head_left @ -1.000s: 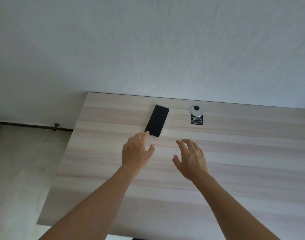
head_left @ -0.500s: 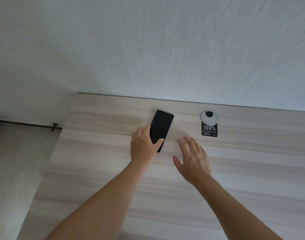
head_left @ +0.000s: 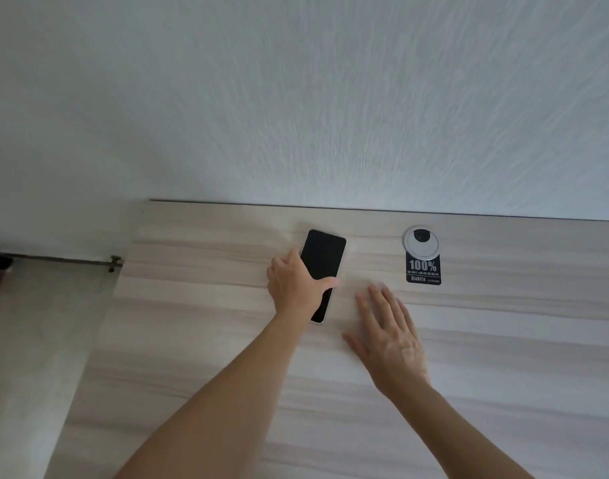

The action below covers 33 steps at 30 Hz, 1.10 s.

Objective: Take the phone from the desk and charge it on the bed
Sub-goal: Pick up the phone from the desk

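Observation:
A black-screened phone [head_left: 323,257] with a pale rim lies face up on the light wood desk [head_left: 503,340], near its far edge. My left hand [head_left: 292,285] is closed around the phone's lower half, thumb across the screen and fingers along its left side. To the right of the phone, my right hand [head_left: 389,337] lies flat with fingers spread, palm down on the desk, holding nothing. No bed or charger is in view.
A round grey cable grommet [head_left: 420,239] with a black "100%" sticker [head_left: 423,271] below it sits right of the phone. A white wall [head_left: 296,98] rises behind the desk. The desk's left edge drops to the floor, with a dark pipe [head_left: 54,260] along the wall.
My left hand reached forward from just short of the phone and closed on its lower half. My right hand moved forward slightly and flattened on the desk. The view shifted closer.

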Available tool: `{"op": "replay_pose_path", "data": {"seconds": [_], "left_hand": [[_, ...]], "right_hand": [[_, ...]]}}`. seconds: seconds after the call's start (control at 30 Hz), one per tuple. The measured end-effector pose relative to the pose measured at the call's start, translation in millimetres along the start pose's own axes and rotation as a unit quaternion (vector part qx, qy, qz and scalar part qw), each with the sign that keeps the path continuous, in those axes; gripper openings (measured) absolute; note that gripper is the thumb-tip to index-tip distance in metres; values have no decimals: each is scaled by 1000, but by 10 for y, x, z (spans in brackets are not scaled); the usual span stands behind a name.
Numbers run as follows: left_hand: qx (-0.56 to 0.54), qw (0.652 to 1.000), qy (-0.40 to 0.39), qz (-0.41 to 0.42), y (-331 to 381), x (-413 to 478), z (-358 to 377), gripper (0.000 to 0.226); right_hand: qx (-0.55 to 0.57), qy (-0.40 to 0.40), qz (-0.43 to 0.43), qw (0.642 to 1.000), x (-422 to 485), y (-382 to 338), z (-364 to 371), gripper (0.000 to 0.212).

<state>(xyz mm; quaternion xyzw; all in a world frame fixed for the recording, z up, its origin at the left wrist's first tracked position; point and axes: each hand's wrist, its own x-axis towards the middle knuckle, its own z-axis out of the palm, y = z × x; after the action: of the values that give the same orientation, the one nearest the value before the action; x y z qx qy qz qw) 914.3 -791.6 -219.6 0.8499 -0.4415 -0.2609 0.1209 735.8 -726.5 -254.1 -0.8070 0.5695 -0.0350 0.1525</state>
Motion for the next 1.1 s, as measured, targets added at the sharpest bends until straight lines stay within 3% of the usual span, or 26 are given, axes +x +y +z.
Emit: {"op": "replay_pose_path", "data": {"seconds": [0.37, 0.5, 0.73, 0.83, 1.1], "left_hand": [[-165, 984, -62, -12, -42, -42, -171, 50], [-250, 966, -59, -9, -100, -303, -305, 37], [-427, 899, -91, -29, -2, -955, -822, 31], [-453, 887, -92, -12, 23, -1315, -1066, 28], [-501, 858, -114, 6, -202, -2033, -1410, 29]], "right_hand": [[-14, -27, 7, 1000, 29, -17, -87, 73], [111, -77, 34, 990, 12, -56, -383, 78], [260, 10, 53, 964, -354, -417, -1083, 60], [349, 48, 56, 934, -591, -651, -1293, 60], [460, 73, 78, 882, -1296, -1197, -1433, 26]]}}
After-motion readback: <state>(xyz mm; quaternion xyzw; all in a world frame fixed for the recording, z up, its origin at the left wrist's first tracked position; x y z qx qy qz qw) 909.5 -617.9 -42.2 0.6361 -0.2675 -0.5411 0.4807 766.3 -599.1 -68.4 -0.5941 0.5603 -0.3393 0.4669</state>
